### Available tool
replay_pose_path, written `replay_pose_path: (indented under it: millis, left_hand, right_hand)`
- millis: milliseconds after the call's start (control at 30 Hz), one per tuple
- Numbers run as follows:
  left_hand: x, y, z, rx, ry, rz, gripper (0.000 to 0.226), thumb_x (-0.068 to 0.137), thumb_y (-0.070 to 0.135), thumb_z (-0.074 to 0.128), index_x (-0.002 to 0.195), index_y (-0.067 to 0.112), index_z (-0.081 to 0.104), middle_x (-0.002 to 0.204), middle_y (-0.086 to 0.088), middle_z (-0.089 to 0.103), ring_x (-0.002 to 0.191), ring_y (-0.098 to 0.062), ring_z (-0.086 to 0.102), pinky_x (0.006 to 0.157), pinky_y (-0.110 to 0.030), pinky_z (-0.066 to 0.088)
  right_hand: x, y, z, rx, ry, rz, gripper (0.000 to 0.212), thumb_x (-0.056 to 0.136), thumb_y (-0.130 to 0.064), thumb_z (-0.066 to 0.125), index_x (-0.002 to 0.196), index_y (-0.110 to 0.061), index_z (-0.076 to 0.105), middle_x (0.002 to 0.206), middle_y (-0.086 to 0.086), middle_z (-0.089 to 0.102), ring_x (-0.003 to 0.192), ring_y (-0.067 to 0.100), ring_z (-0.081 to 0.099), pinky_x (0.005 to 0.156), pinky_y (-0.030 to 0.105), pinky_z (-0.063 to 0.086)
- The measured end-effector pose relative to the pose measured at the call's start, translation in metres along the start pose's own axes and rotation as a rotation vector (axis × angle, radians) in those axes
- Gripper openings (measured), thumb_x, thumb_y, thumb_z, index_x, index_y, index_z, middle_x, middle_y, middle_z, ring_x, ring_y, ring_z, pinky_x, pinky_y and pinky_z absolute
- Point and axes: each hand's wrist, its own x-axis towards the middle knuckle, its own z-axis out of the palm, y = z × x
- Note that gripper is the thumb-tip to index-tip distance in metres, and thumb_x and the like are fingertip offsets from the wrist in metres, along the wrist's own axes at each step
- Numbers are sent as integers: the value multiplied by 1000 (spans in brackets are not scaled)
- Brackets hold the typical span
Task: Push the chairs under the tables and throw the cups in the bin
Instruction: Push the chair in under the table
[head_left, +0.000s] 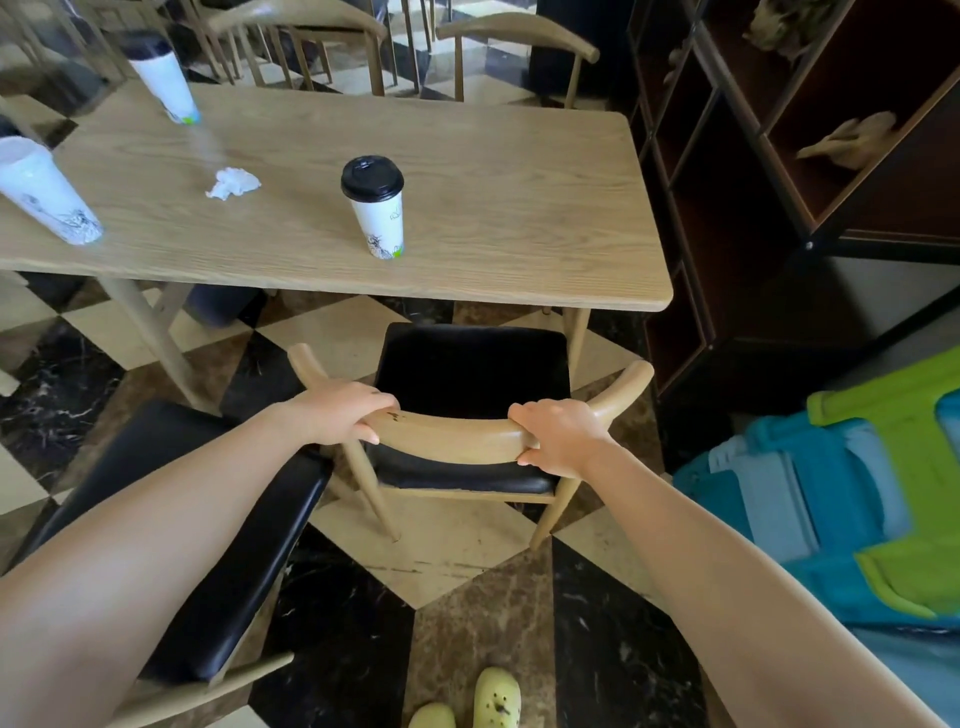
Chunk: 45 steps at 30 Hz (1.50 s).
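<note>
A wooden chair with a black seat stands in front of the light wooden table, its seat just short of the table's near edge. My left hand and my right hand both grip its curved backrest. On the table stand a white cup with a black lid, a second lidded cup at the far left, and a lidless white cup at the left edge. A crumpled napkin lies between them.
A second black-seated chair stands to my left, pulled out. More wooden chairs line the table's far side. A dark shelf unit is at the right, with blue and green plastic panels beside it. A dark bin sits under the table.
</note>
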Motion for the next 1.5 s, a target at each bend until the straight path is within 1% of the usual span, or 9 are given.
replay_pose_path:
  millis: [133,300,500,667,867,1067,1233,1333,1500]
  left_hand:
    - [16,-12,-7,13,-4,-4,45,91,27,60,133,23,47,125,1,59,109,-17,56,91,-33,48]
    - [37,-18,-17,11,7,-16,49,92,27,60,138,23,43,130,0,57,115,-20,54,96,-36,47]
    - [59,-16,-34,35,29,-33,52,92,31,59,139,23,41,130,-1,56,114,-21,55,94,-41,50]
    - [67,-13,-30,46,47,-41,51,92,31,59,139,20,42,129,-2,57,114,-22,55,93,-40,49]
    - [83,-4,-9,70,60,-26,48,93,29,58,138,21,43,125,-1,60,108,-20,59,80,-29,45]
    - [82,-16,-1,63,68,-62,47,92,28,59,137,22,45,123,0,61,109,-21,57,82,-27,39]
    - [84,-27,9,-68,84,-86,46,90,24,63,134,23,49,123,-1,63,113,-22,55,100,-38,43]
    - [84,-26,13,-204,117,-119,48,85,21,68,131,21,54,123,-3,64,122,-26,51,115,-46,28]
    - [74,-13,16,-277,256,-239,55,82,21,72,133,11,53,138,-10,52,132,-27,41,115,-42,27]
  right_hand:
    - [17,5,0,8,25,-5,34,89,-33,63,118,-20,51,105,1,64,93,19,60,83,32,50]
    - [37,22,-9,-20,-2,11,36,87,-35,65,116,-20,50,104,0,63,92,19,60,80,33,51]
    - [53,47,-30,-82,-23,20,39,87,-37,65,118,-19,48,106,-1,60,98,20,59,71,28,35]
    - [59,55,-23,-99,-13,-1,38,87,-38,65,116,-18,48,105,0,61,96,21,59,70,29,38]
    - [62,70,2,-132,0,-39,31,90,-35,60,114,-18,48,105,1,60,94,20,56,70,28,33]
    - [71,63,19,-125,20,-111,33,91,-34,59,116,-16,48,108,1,59,100,21,54,76,29,30]
    - [74,65,28,-68,8,-116,31,88,-33,62,112,-18,49,107,0,58,101,20,53,90,34,36]
    - [77,66,27,-93,-23,-110,33,88,-35,62,114,-19,48,110,-1,57,102,19,52,93,35,37]
    - [80,63,24,-120,-96,-73,42,89,-37,61,123,-19,45,118,0,56,109,20,51,95,36,37]
